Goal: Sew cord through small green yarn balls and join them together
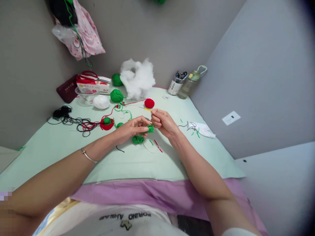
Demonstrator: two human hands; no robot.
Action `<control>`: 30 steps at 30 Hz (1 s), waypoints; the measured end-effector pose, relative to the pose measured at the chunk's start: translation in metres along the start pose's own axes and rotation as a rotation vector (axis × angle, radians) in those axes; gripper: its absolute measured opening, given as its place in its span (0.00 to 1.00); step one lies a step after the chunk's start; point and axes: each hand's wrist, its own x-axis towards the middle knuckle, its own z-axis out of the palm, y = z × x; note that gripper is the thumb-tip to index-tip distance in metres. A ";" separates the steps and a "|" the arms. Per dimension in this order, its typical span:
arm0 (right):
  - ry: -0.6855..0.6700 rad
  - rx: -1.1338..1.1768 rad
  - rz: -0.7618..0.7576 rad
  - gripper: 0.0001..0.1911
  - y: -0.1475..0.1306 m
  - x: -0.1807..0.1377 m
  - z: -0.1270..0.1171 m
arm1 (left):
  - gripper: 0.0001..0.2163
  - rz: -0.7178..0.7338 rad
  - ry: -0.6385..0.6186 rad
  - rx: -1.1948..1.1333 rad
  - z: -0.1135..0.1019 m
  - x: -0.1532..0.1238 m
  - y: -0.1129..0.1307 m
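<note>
My left hand (134, 128) pinches a small green crocheted piece (150, 128) above the middle of the table. Close against it, my right hand (163, 122) is closed with thumb and forefinger together; whatever it grips is too small to make out. A yellow-handled crochet hook (148, 109) shows just beyond the right fingertips, and I cannot tell whether they touch it. Below the left hand lies a green yarn bundle (138, 139). Another green bit (119, 125) is partly covered by that hand. A red yarn ball (149, 103) sits behind the hands.
White stuffing (137, 80), green yarn balls (116, 95) and a white ball (101, 102) stand at the back. Red scissors (88, 78) rest on a box (94, 88). Black yarn (78, 123) tangles leftward. A pen cup (175, 84) and bottle (189, 86) stand right, beyond yarn scraps (197, 131).
</note>
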 end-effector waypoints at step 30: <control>0.528 -0.528 -0.347 0.09 -0.004 0.019 -0.052 | 0.11 0.010 -0.088 -0.031 -0.004 -0.006 0.007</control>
